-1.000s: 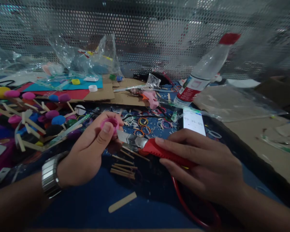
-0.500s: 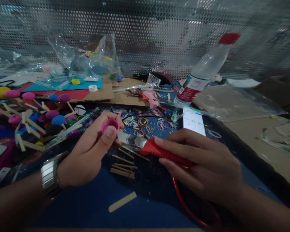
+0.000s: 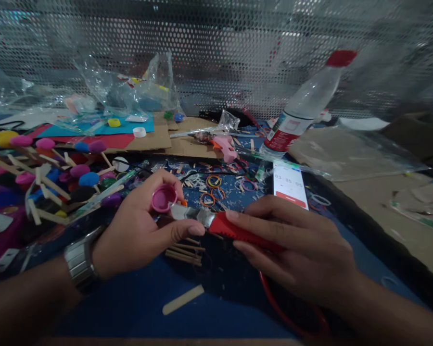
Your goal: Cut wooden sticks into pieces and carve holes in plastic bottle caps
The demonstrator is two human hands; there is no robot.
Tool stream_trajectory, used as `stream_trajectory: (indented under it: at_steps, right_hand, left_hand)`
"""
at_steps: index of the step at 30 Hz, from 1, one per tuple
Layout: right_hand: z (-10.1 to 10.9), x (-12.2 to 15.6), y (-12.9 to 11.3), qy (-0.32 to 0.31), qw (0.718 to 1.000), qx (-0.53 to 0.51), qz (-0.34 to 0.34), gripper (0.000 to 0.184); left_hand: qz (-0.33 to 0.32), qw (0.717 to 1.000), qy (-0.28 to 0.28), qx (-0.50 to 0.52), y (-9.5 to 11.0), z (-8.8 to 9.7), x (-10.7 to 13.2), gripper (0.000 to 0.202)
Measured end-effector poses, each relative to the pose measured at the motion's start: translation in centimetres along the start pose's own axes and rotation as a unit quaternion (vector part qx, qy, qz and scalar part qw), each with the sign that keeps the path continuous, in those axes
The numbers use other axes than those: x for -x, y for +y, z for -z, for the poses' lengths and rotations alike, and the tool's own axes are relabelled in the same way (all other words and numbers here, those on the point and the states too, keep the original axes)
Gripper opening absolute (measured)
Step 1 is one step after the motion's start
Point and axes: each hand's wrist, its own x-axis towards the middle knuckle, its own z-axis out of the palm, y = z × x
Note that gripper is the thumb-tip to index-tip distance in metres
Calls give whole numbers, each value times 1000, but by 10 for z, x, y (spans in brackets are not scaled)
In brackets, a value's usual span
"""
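Observation:
My left hand (image 3: 140, 226) pinches a small pink bottle cap (image 3: 163, 198), its hollow side facing up. A metal watch (image 3: 80, 259) sits on that wrist. My right hand (image 3: 303, 250) grips a red utility knife (image 3: 238, 229) whose steel blade (image 3: 189, 213) points left and touches the cap's lower edge. My left thumb lies stretched along the blade's near side. Below the hands lie several thin wooden sticks (image 3: 184, 252) and one flat ice-cream stick (image 3: 183, 299) on the blue mat (image 3: 137, 307).
Coloured caps glued on wooden sticks (image 3: 46, 178) crowd the left. Rubber bands (image 3: 216, 185), a phone with a timer (image 3: 289, 186), a pink glue gun (image 3: 225, 146), a tilted plastic bottle (image 3: 306, 108), plastic bags (image 3: 130, 91), cardboard (image 3: 155, 139) and a perforated metal wall (image 3: 216, 43) lie beyond.
The left hand has turned the cap so its hollow faces up and lowered its thumb along the blade. The knife has slid left until the blade tip meets the cap.

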Motion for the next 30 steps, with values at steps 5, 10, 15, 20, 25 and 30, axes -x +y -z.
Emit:
stream_trajectory:
  at_steps: [5, 10, 15, 20, 25, 30]
  right_hand:
    - [1, -1, 0, -2, 1000, 4, 1, 24]
    - [0, 0, -1, -3, 1000, 3, -1, 23]
    - [0, 0, -1, -10, 1000, 0, -9, 26]
    - [-2, -1, -2, -5, 1000, -8, -12, 24]
    - [-4, -1, -1, 13, 1000, -8, -12, 26]
    - [-4, -1, 0, 14, 1000, -19, -9, 26]
  left_hand:
    - [-6, 1000, 1, 5, -1, -1, 1, 28]
    - [4, 1000, -10, 15, 0, -1, 1, 25]
    - [6, 1000, -17, 15, -1, -1, 2, 26]
    - [-9, 999, -48, -5, 0, -4, 4, 17]
    - [-1, 1000, -28, 1, 0, -8, 3, 21]
    - [47, 996, -30, 64, -1, -11, 7, 39]
